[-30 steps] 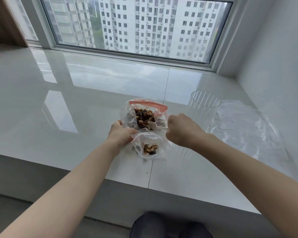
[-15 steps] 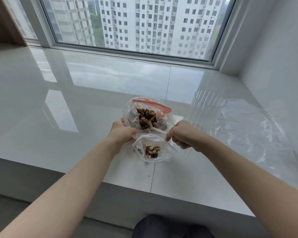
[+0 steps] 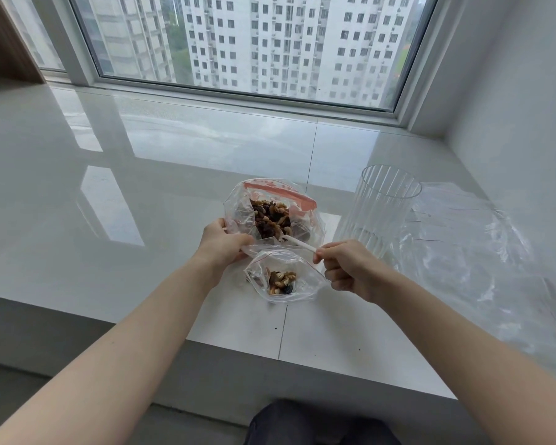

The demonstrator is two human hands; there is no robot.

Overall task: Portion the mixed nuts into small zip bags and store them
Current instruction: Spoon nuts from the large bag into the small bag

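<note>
A small zip bag (image 3: 283, 277) lies open-mouthed just below the middle of the frame on a glossy white surface (image 3: 109, 220), a small heap of mixed nuts (image 3: 281, 282) settled at its bottom. Touching it on the far side stands a larger zip bag with a red seal strip (image 3: 270, 208), its mouth agape and a bigger load of nuts and dark dried fruit (image 3: 271, 217) visible inside. The left hand (image 3: 220, 244), its grip clenched on plastic, pinches the near-left rim of the small bag where the two bags meet. The right hand (image 3: 344, 268), fingers curled, has its grip closed on the handle of a white plastic spoon (image 3: 297, 243); the spoon slants up and left, its bowl end reaching into the larger bag's nuts. Just right of the bags, a clear ribbed plastic cup (image 3: 379, 207) stands upright and apart from the right hand. Farther right, a loose spread of clear plastic bags (image 3: 469, 242) lies flat on the surface beside the white wall (image 3: 520, 107). Across the top of the frame, a window (image 3: 254, 43) looks out on white high-rise blocks. Both bare forearms enter from the lower corners, and a dark-clothed knee (image 3: 318, 425) shows at the bottom edge.
</note>
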